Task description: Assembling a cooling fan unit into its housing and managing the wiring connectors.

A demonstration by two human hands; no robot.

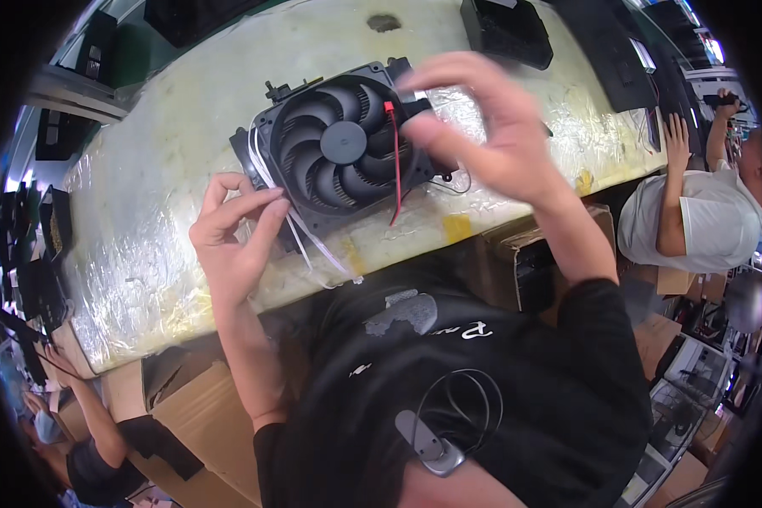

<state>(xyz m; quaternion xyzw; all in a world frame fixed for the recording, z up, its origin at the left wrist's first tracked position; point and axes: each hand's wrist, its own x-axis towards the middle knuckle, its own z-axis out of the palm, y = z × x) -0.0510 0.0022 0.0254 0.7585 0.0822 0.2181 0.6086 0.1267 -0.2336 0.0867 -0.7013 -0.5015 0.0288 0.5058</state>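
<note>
Fan [343,143] (black) between hands [239,237] [508,140]

Cardboard box [207,415] lower left, black bin [512,42] upper right

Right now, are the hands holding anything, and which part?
The left hand seems to pinch the white wires partway along; the right hand is blurred, so I can't tell.

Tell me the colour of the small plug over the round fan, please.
Red plug; head view best.
</note>
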